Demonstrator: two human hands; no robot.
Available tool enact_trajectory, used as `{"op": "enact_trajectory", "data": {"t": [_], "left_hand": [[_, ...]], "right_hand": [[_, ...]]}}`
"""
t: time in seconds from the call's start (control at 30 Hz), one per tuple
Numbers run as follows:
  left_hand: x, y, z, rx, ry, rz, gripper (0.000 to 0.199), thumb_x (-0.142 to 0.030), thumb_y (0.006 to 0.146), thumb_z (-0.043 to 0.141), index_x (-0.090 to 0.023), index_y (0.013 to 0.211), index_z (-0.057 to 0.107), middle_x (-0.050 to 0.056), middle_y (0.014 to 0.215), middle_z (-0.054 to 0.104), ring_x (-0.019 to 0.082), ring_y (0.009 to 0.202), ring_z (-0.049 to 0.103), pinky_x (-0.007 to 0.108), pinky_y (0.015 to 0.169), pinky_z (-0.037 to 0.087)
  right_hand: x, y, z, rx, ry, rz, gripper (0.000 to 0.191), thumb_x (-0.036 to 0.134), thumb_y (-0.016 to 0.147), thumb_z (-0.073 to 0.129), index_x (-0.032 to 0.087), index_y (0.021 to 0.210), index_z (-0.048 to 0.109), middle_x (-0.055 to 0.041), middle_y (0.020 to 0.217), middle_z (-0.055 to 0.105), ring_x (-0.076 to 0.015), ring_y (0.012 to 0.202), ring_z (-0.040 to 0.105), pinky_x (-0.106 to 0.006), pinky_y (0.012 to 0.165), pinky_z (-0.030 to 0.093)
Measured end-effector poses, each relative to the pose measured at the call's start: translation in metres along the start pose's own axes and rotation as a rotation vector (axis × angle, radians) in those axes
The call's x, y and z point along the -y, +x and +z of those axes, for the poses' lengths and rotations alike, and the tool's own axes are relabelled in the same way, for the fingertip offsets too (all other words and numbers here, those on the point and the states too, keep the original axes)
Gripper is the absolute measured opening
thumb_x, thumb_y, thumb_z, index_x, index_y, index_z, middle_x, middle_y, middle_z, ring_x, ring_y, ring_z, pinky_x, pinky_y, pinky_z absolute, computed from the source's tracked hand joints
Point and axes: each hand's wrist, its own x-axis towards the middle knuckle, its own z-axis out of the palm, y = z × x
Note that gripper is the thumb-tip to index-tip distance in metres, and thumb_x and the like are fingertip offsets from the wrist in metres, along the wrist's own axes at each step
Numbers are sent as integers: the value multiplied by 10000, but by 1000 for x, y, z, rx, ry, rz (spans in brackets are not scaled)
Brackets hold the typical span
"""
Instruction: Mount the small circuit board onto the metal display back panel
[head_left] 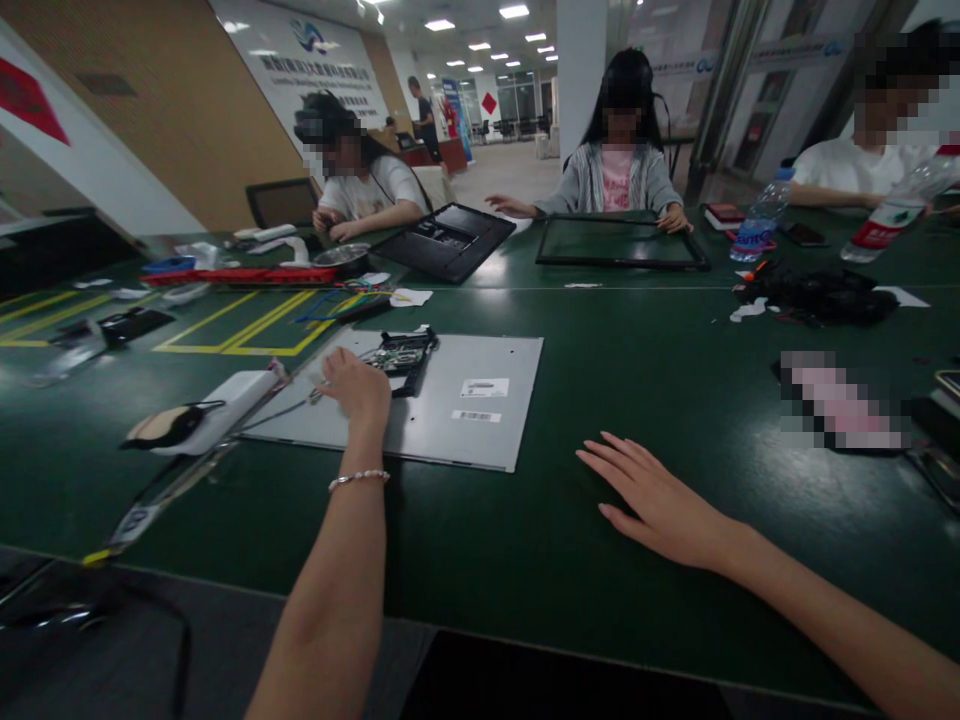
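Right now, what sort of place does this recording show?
Likely an office doubling as an electronics workroom: a large white wall sign, a long dark green table, and on it a flat silver metal panel bearing a black-framed circuit board.

On the table (525, 560), a panel (442, 405) bears a circuit board (403, 355), with a housing (454, 240) behind it, then a frame (622, 264) and bottle (761, 215) farther right.
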Motion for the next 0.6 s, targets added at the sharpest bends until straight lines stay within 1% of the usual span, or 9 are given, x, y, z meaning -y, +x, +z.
{"op": "enact_trajectory", "data": {"t": [0.03, 0.1, 0.13, 0.23, 0.3, 0.4, 0.5, 0.6], "left_hand": [[-3, 3, 2, -54, -10, 16, 519, -52, 882, 274, 51, 1391, 270, 240, 1478, 298, 320, 1383, 220, 488, 1109, 231], [-9, 11, 7, -132, 8, 130, 520, -55, 865, 300, 51, 1373, 333, 211, 1458, 362, 266, 1379, 258, 388, 1142, 200], [-14, 16, 9, -145, 11, 184, 526, -51, 859, 296, 54, 1372, 346, 202, 1460, 369, 246, 1385, 256, 357, 1152, 180], [-32, 30, 14, -178, 23, 300, 558, -61, 855, 275, 38, 1400, 343, 168, 1500, 334, 223, 1421, 190, 344, 1163, 154], [-45, 37, 18, -154, 46, 344, 577, -85, 861, 269, 2, 1429, 329, 140, 1530, 294, 228, 1441, 131, 384, 1162, 159], [-61, 44, 28, -29, 99, 376, 568, -130, 871, 276, -66, 1425, 383, 117, 1543, 278, 265, 1452, 84, 506, 1147, 147], [-68, 48, 42, 107, 143, 404, 538, -155, 873, 285, -141, 1378, 470, 95, 1537, 300, 297, 1445, 110, 624, 1108, 128], [-69, 52, 50, 151, 159, 417, 524, -191, 888, 287, -217, 1375, 480, 75, 1551, 271, 311, 1445, 107, 680, 1070, 135]], "right_hand": [[0, 0, 0, 1, 0, 0, 632, 470, 958, 383, 324, 1519, 129, -1, 1573, 240, -244, 1454, 119, -521, 1172, 159], [0, 1, 0, 3, 1, 3, 630, 472, 958, 381, 326, 1518, 132, 1, 1575, 236, -245, 1454, 120, -520, 1172, 159], [0, 1, 0, 3, 2, 4, 632, 472, 958, 382, 325, 1518, 130, 1, 1575, 235, -244, 1454, 120, -517, 1174, 157], [0, 2, 0, 0, 9, 5, 657, 471, 959, 383, 308, 1524, 91, 2, 1580, 220, -233, 1455, 113, -500, 1181, 148], [1, 3, -1, -2, 15, 7, 679, 474, 957, 388, 294, 1527, 66, -1, 1583, 211, -230, 1455, 116, -497, 1181, 150], [1, 5, -3, -1, 15, 16, 681, 465, 956, 393, 277, 1527, 74, -7, 1584, 207, -229, 1453, 124, -492, 1181, 155], [1, 7, -5, 5, 19, 19, 676, 447, 955, 398, 269, 1528, 85, -9, 1581, 216, -228, 1453, 124, -486, 1183, 157], [1, 8, -5, 11, 25, 16, 681, 445, 953, 406, 275, 1528, 82, -6, 1579, 223, -231, 1454, 120, -488, 1183, 157]]}}
